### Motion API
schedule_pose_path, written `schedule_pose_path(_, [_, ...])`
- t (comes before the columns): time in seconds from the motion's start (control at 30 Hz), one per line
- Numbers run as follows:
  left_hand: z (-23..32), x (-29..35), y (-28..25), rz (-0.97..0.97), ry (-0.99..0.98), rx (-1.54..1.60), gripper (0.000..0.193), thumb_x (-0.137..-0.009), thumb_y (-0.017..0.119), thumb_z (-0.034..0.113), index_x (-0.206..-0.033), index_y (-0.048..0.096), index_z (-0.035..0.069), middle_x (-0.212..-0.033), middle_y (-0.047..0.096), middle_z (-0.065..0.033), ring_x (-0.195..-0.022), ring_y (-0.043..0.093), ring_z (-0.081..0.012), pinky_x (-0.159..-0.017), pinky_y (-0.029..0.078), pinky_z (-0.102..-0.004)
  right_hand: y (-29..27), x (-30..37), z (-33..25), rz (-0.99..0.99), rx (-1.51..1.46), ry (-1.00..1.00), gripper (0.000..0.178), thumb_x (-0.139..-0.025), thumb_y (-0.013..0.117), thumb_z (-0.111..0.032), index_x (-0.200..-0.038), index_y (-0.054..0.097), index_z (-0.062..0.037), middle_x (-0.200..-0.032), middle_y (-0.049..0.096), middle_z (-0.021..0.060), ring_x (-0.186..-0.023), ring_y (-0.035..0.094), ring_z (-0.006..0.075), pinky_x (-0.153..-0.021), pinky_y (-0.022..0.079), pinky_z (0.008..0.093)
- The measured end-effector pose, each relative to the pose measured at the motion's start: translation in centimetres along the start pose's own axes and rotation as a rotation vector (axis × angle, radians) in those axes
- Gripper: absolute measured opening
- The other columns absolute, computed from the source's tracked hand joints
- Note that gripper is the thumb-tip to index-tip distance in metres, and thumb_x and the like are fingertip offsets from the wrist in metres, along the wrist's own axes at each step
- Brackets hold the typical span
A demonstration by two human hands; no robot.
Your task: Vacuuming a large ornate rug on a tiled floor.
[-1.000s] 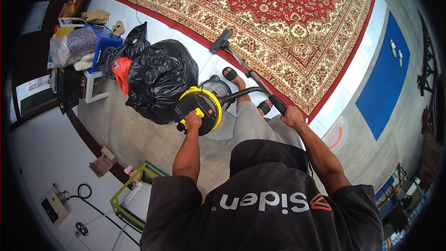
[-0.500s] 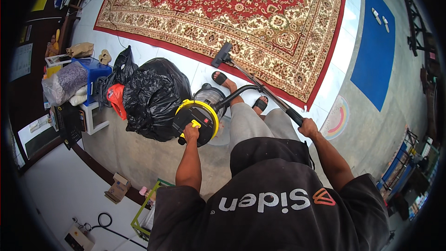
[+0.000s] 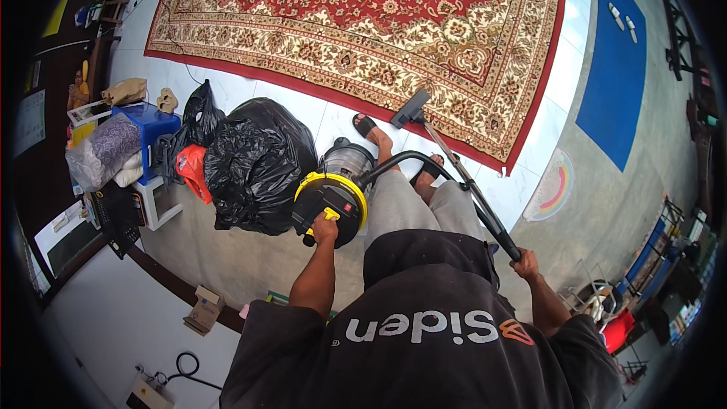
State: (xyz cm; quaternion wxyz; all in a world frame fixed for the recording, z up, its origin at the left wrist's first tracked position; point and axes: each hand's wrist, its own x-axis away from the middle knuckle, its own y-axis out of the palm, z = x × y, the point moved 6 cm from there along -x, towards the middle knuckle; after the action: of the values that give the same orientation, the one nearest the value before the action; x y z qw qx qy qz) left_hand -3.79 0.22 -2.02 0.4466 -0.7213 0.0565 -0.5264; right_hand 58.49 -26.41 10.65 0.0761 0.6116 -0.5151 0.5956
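Observation:
My left hand (image 3: pixel 324 230) is closed round the yellow carry handle of a drum vacuum cleaner (image 3: pixel 338 197), which has a black and yellow lid and a grey drum. It is tilted beside my left leg. In my right hand (image 3: pixel 525 263) is the grip end of the vacuum wand (image 3: pixel 477 195), held low by my right thigh. A black hose (image 3: pixel 400 157) curves from the cleaner to the wand. The flat floor nozzle (image 3: pixel 411 107) at the wand's far end is over the red border of the patterned rug (image 3: pixel 379 45), just ahead of my feet.
Large black plastic bags (image 3: pixel 261 163) stand left of the cleaner, with a red bag (image 3: pixel 194 170) against them. A blue stool (image 3: pixel 155 125) and a white stool (image 3: pixel 157 201) are farther left. A blue mat (image 3: pixel 613 83) with white footwear lies at the far right.
The nozzle has moved right, onto the rug's border. My right hand has drawn the wand's grip back and right. The cleaner is still in my left hand, shifted slightly right.

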Motion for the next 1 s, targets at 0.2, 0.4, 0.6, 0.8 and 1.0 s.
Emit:
schedule_pose_path(0.2, [-1.1,-0.7,0.5,-0.022,0.045,-0.038,0.042,-0.084,0.078,0.025,-0.122,0.068,0.012,-0.122,0.068,-0.0152,-0.116,0.061,-0.0371,-0.098,0.049,-0.0458,-3.5,0.8,-3.5,0.009,0.066,-0.072,0.025,-0.067,0.065,-0.016,-0.083,0.059,0.0025,-0.072,0.059,0.0282,-0.073,0.059,0.0505,-0.065,0.047,0.0506])
schedule_pose_path(0.4, [0.0,0.3,-0.3,0.065,0.027,-0.017,0.042,-0.086,0.076,0.025,-0.124,0.067,0.011,-0.122,0.068,-0.0145,-0.117,0.061,-0.0367,-0.098,0.050,-0.0459,-5.0,2.8,-4.0,-0.002,0.050,-0.111,0.022,-0.067,0.064,-0.013,-0.080,0.056,0.0028,-0.071,0.056,0.0291,-0.072,0.057,0.0516,-0.064,0.045,0.0524])
schedule_pose_path(0.6, [1.1,1.4,-1.6,0.069,-0.018,0.011,0.041,-0.086,0.076,0.026,-0.125,0.067,0.017,-0.122,0.068,-0.0135,-0.116,0.062,-0.0363,-0.094,0.051,-0.0465,-4.0,1.5,-2.5,-0.038,0.147,-0.120,0.032,-0.069,0.066,-0.016,-0.094,0.062,0.0033,-0.077,0.062,0.0286,-0.078,0.062,0.0489,-0.071,0.050,0.0498])
schedule_pose_path(0.8, [0.5,0.1,-1.0,0.139,0.049,0.002,0.046,-0.083,0.079,0.028,-0.125,0.067,0.013,-0.125,0.067,-0.0136,-0.117,0.062,-0.0371,-0.098,0.049,-0.0444,-3.7,-1.2,-2.2,-0.086,0.369,-0.092,0.041,-0.074,0.069,-0.019,-0.112,0.066,-0.0037,-0.092,0.071,0.0250,-0.089,0.069,0.0428,-0.081,0.056,0.0481])
schedule_pose_path(1.0, [1.0,0.6,-1.1,0.066,-0.001,0.037,0.044,-0.087,0.075,0.029,-0.128,0.066,0.016,-0.130,0.065,-0.0117,-0.123,0.058,-0.0349,-0.101,0.049,-0.0449,-6.5,1.4,1.2,-0.114,0.558,-0.120,0.024,-0.077,0.066,-0.019,-0.098,0.065,-0.0069,-0.087,0.071,0.0218,-0.086,0.069,0.0415,-0.078,0.056,0.0503])
